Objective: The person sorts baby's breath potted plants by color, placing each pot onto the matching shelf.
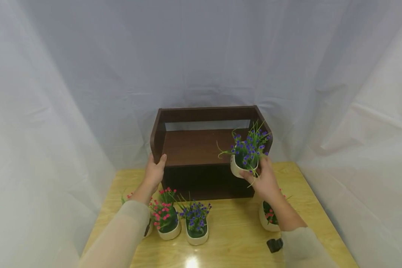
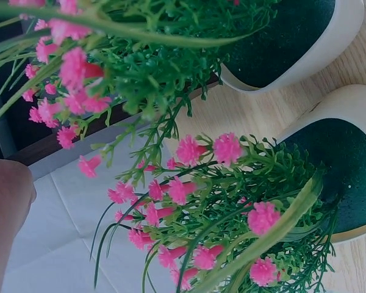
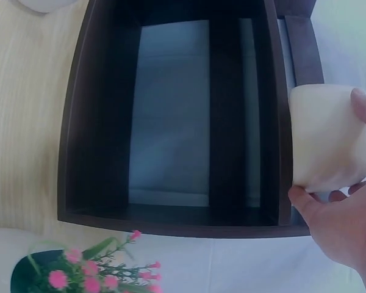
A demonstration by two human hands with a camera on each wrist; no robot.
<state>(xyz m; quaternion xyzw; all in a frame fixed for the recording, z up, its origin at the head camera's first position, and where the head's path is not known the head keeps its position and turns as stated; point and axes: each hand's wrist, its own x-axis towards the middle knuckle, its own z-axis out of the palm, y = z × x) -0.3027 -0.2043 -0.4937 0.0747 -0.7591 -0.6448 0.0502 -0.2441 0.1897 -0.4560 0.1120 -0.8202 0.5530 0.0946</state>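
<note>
My right hand (image 1: 266,180) grips a white pot with purple flowers (image 1: 242,167) at the front right of a dark brown wooden shelf (image 1: 197,147). In the right wrist view the fingers and thumb curl round the white pot (image 3: 329,137), beside the edge of the shelf's upper board. My left hand (image 1: 155,172) holds the shelf's left side panel near its lower front corner, thumb on the inner side and the other fingers mostly hidden outside. Below the left forearm stand potted pink flowers (image 1: 164,219), seen close in the left wrist view as pink blooms (image 2: 177,189) over white pots.
Another purple-flowered pot (image 1: 197,230) stands on the wooden table (image 1: 234,230) before the shelf. A pink-flowered pot (image 1: 267,219) is partly hidden under my right forearm, near a small black object (image 1: 274,245). White sheeting (image 1: 201,56) hangs behind and at both sides.
</note>
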